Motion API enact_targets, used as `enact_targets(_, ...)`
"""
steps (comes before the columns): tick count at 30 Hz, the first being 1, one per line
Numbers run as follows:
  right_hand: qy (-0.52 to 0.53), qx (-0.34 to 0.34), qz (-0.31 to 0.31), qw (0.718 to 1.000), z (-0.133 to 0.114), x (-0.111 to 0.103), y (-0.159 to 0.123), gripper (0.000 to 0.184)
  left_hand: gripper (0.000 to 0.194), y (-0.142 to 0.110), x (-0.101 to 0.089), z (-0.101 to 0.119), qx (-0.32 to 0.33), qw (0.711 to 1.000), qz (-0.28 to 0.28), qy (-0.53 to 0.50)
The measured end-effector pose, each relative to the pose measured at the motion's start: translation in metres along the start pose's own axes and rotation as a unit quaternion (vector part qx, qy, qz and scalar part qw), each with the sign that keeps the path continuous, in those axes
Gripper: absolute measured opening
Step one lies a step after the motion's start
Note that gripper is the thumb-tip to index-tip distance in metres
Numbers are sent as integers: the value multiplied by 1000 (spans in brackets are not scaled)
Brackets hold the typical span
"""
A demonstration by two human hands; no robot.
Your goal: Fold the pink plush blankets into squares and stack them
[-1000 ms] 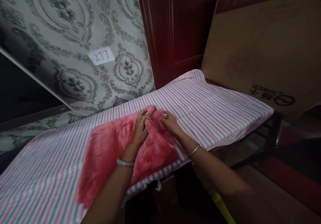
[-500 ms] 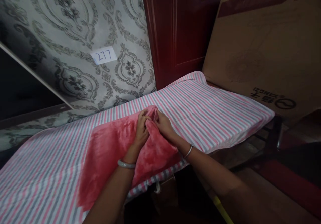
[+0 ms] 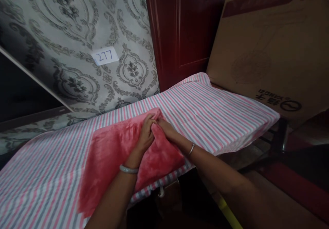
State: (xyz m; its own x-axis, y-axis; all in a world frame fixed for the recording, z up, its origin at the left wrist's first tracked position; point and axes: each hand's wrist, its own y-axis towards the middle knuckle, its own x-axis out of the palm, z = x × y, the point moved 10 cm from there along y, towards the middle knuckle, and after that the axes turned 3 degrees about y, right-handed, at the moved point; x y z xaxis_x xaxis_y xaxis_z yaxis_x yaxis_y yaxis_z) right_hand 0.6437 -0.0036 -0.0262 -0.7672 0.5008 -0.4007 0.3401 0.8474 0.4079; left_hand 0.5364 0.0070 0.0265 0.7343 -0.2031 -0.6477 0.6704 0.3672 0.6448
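Note:
A soft pink fleece cloth (image 3: 110,157) lies on a table covered with a pink, grey and white striped sheet (image 3: 210,112). My left hand (image 3: 145,136) and my right hand (image 3: 166,129) meet at the cloth's far right corner. Both pinch a raised fold of the fabric between fingers and thumbs. Each wrist wears a bangle. The rest of the cloth spreads flat toward the left and hangs a little over the table's near edge.
Patterned grey wallpaper with a paper label reading 277 (image 3: 105,56) is behind the table. A dark red wooden door (image 3: 180,30) stands at the back. A large flat cardboard box (image 3: 269,47) leans at the right, touching the table's far end.
My right hand slid left along the cloth until it met my left hand at the bunched corner. The fold between them is now tighter.

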Motion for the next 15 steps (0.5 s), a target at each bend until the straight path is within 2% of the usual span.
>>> enact_targets(2,21,14,-47,999,3,3,2,14,21,1,8,4,26,999,-31,-8)
enact_targets(5,128,44,-101,986,5,-4,-5,16,21,1,10,2,28,999,-27,-17)
enact_targets(8,227,108,-39,967,15,-33,-21,32,21,0,11,-4,7,1000,-25,-12)
enact_targets(10,247,142,13,959,23,-50,-36,40,20,0,12,-5,2,999,-32,-8)
enact_targets(12,247,150,42,957,26,-58,-48,41,19,-1,12,-6,1,999,-36,-8)
enact_targets(15,226,130,58,964,21,-59,-63,37,18,-1,10,-7,1,1000,-30,0)
